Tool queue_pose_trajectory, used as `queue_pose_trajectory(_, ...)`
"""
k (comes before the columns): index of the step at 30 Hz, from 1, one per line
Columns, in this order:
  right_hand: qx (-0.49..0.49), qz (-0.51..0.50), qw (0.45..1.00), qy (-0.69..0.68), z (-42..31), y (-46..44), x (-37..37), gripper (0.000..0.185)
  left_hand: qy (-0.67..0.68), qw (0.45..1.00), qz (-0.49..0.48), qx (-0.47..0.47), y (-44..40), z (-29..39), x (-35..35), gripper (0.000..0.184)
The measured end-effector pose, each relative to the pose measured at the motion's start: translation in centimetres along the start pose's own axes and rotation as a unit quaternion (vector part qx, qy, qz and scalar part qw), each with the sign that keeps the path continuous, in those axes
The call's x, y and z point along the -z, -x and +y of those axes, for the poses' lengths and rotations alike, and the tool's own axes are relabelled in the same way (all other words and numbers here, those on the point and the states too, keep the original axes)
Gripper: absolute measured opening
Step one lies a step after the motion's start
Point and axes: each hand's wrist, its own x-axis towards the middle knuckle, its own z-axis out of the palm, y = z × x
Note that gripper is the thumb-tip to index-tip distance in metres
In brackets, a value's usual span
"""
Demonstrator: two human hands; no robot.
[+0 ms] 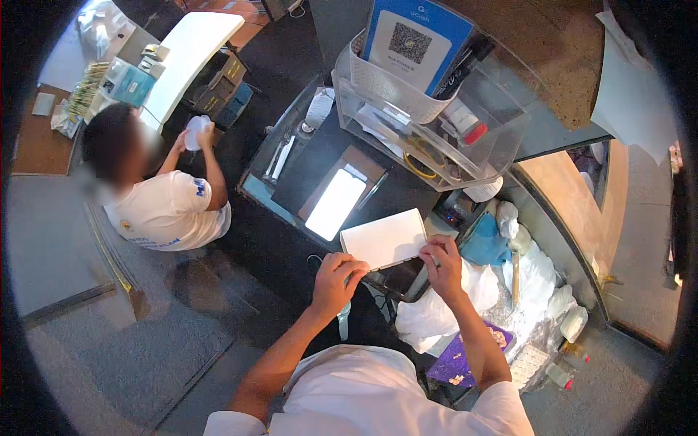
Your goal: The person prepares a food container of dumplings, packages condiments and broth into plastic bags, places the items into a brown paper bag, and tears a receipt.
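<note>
White box (384,240) lies between left hand (337,282) and right hand (443,265), each clamped on an end.

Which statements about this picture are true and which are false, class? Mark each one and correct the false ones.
1. The left hand and right hand both hold the white rectangular item. True.
2. The other person wears a black shirt. False: it is white.
3. The card with the QR code is blue and white. True.
4. The purple tray lies beside the left forearm. False: the purple tray is by the right forearm.
</note>
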Motion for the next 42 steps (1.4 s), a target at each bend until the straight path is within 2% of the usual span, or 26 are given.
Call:
queue_pose_trajectory(3, -0.162, 0.019, 0.972, -0.171, 0.0, 0.5, -1.3, 0.021, 0.006, 0.999, 0.005, 0.049, 0.2, 0.3, -0.4, 0.025)
queue_pose_trajectory(4, -0.218, 0.016, 0.949, -0.228, 0.7, 1.0, -1.9, 0.023, 0.005, 0.998, 0.007, 0.066, 0.4, 0.4, -0.7, 0.028)
queue_pose_trajectory(6, -0.325, 0.005, 0.883, -0.338, 2.1, 1.8, -2.9, 0.026, 0.099, 0.980, 0.044, 0.164, 0.8, 1.1, -1.6, 0.039)
queue_pose_trajectory(7, -0.335, 0.007, 0.877, -0.344, 2.1, 1.8, -2.9, 0.028, 0.144, 0.965, 0.066, 0.211, 1.0, 1.3, -2.0, 0.045)
queue_pose_trajectory(9, -0.351, 0.001, 0.863, -0.363, 2.1, 1.6, -3.2, 0.031, 0.229, 0.939, 0.087, 0.240, 1.0, 1.5, -2.6, 0.055)
queue_pose_trajectory(10, -0.336, -0.010, 0.847, -0.413, 2.2, 1.7, -3.2, 0.030, 0.134, 0.966, 0.066, 0.211, 0.6, 2.0, -2.0, 0.052)
queue_pose_trajectory(12, -0.385, 0.004, 0.816, -0.431, 1.4, 1.4, -2.9, 0.039, 0.118, 0.977, 0.068, 0.165, 1.1, 0.0, -2.9, 0.051)
queue_pose_trajectory(13, -0.383, -0.023, 0.809, -0.446, 1.7, 1.3, -2.9, 0.039, 0.063, 0.990, 0.062, 0.110, 1.0, -0.3, -2.4, 0.049)
queue_pose_trajectory(15, -0.377, -0.062, 0.798, -0.466, 1.8, 1.5, -2.5, 0.042, -0.026, 0.995, 0.046, 0.083, 0.0, 1.4, -0.4, 0.036)
queue_pose_trajectory(16, -0.386, -0.063, 0.778, -0.491, 0.6, 1.2, -2.0, 0.043, -0.057, 0.998, 0.015, 0.021, -0.7, 1.5, 0.3, 0.035)
queue_pose_trajectory(17, -0.372, -0.038, 0.783, -0.496, -0.2, 1.1, -2.0, 0.036, -0.085, 0.995, -0.020, -0.042, -1.4, 1.6, 0.9, 0.035)
queue_pose_trajectory(20, -0.363, -0.033, 0.773, -0.520, 1.9, 2.7, -2.7, 0.039, -0.150, 0.971, -0.149, -0.112, -3.5, 1.9, 1.6, 0.038)
queue_pose_trajectory(24, -0.348, -0.016, 0.760, -0.549, 1.4, 3.4, -2.7, 0.044, -0.182, 0.944, -0.207, -0.180, -5.6, 0.8, -0.1, 0.045)
queue_pose_trajectory(29, -0.360, 0.032, 0.735, -0.574, -1.8, 3.4, -1.3, 0.051, -0.119, 0.955, -0.194, -0.190, -5.6, 0.9, -0.6, 0.039)
queue_pose_trajectory(30, -0.343, 0.021, 0.740, -0.578, -0.6, 4.3, -0.9, 0.052, -0.081, 0.961, -0.181, -0.191, -5.4, 1.4, 0.1, 0.038)
queue_pose_trajectory(32, -0.344, 0.022, 0.742, -0.576, -3.9, 3.6, 0.7, 0.053, -0.020, 0.970, -0.128, -0.205, -4.6, 2.5, 1.4, 0.037)
queue_pose_trajectory(34, -0.350, 0.025, 0.750, -0.560, -6.2, 3.4, 2.1, 0.055, -0.003, 0.975, -0.129, -0.182, -3.5, 3.2, 1.6, 0.039)
queue_pose_trajectory(38, -0.307, -0.008, 0.775, -0.553, -9.9, 2.0, 2.7, 0.058, 0.011, 0.983, -0.087, -0.164, -2.6, 5.4, 8.0, 0.042)
queue_pose_trajectory(42, -0.296, -0.027, 0.779, -0.552, -16.5, -2.0, -0.2, 0.062, -0.004, 0.987, -0.044, -0.154, -2.1, 3.5, 13.5, 0.041)
